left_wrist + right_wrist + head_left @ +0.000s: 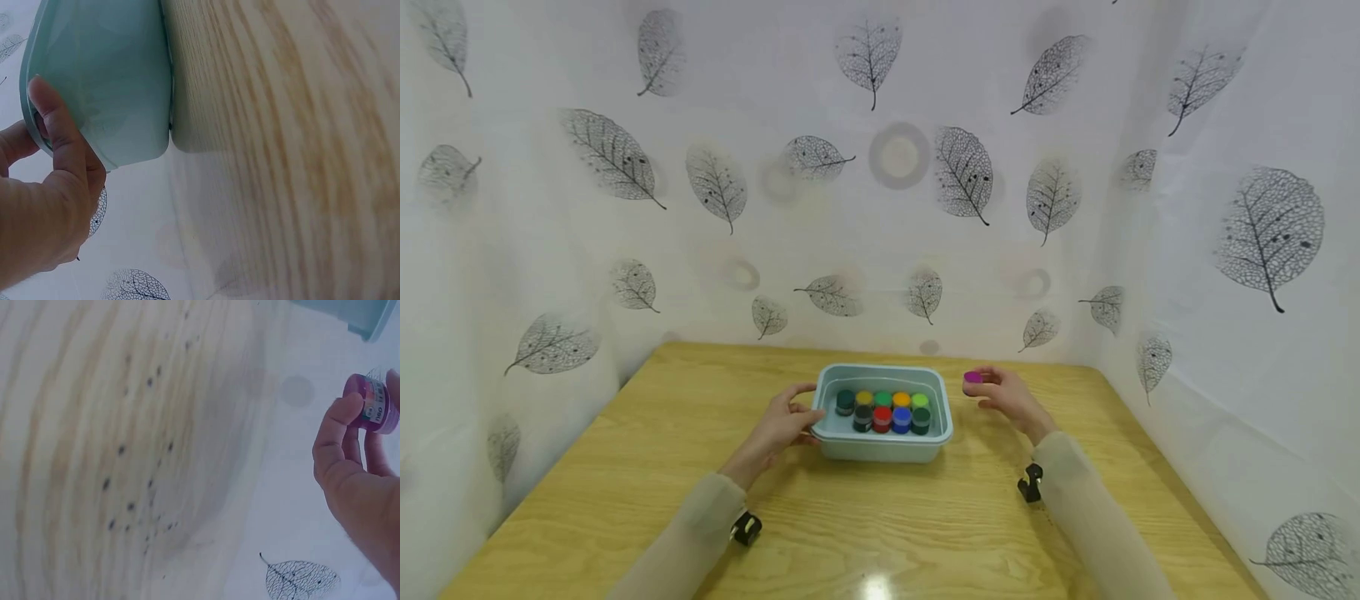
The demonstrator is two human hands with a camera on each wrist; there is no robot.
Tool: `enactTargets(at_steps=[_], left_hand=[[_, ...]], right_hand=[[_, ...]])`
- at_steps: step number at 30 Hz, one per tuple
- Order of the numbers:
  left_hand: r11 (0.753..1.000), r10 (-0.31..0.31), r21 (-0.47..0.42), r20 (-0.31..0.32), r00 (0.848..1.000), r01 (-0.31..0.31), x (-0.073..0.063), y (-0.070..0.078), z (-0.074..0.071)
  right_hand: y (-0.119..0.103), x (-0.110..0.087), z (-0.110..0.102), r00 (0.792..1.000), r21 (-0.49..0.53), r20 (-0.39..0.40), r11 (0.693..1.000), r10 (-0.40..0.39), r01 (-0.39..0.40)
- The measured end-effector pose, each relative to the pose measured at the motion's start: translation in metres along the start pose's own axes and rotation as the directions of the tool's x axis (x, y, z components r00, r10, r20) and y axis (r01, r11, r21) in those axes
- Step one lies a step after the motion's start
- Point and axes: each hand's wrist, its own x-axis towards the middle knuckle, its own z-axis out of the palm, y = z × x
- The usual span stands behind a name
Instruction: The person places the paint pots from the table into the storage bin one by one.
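A light blue-green plastic basin (880, 452) stands on the wooden table, with several small paint jars in it, among them a red one (882, 419) and a blue one (901, 420). At the basin's left end, my left hand (781, 427) grips the rim between thumb and fingers; the left wrist view shows this hand (53, 194) on the edge of the basin (112, 81). My right hand (1009, 400) pinches a purple paint jar (972, 381) beside the basin's right end. In the right wrist view the jar (375, 406) lies sideways in that camera's picture, its label partly showing.
The wooden table (662, 450) reaches back to a white curtain (880, 242) printed with dark leaves, which also runs along both sides. Black wrist mounts (747, 528) sit at both sleeves. Dark specks (150, 382) mark the tabletop in the right wrist view.
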Motion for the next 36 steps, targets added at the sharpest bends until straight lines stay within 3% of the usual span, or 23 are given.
enactTargets(at_steps=[18, 30, 36], left_hand=[[1.000, -0.001, -0.020, -0.001, 1.000, 0.001, -0.001, 0.000, 0.000], [1.000, 0.006, -0.015, 0.010, 1.000, -0.006, -0.001, 0.001, 0.000], [1.000, -0.001, -0.009, 0.004, 1.000, 0.001, -0.002, 0.003, 0.000]], right_hand=[[-0.025, -0.004, 0.039, 0.993, 0.065, -0.083, 0.994, -0.086, 0.091], [-0.036, -0.010, 0.060, 0.989, 0.053, -0.069, 0.990, -0.128, 0.132], [-0.046, -0.013, 0.066, 0.987, 0.033, -0.016, 0.986, -0.162, 0.162]])
